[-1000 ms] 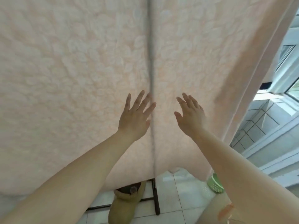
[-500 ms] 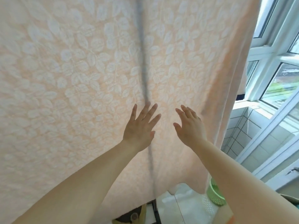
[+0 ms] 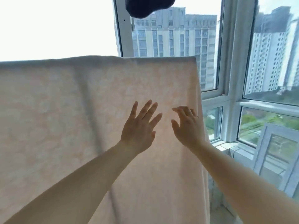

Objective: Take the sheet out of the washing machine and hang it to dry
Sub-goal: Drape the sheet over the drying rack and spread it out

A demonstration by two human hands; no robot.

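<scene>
A pale peach sheet [image 3: 64,113] with a faint leaf pattern hangs folded over a high bar and fills the left and middle of the view; its top fold runs level across the frame and its right edge drops straight down. My left hand [image 3: 139,128] is flat against the sheet with its fingers spread. My right hand [image 3: 187,126] rests on the sheet close to the right edge, fingers slightly curled and apart. Neither hand grips the cloth. The bar under the fold is hidden.
A white-framed window [image 3: 229,88] stands just right of the sheet, with tall buildings outside. A dark garment [image 3: 145,5] hangs above the top fold. An opened window sash [image 3: 278,151] leans in at the lower right.
The view has tilted upward from the floor to the sheet's top fold and the window. Both hands stay spread on the sheet and have slid higher along it.
</scene>
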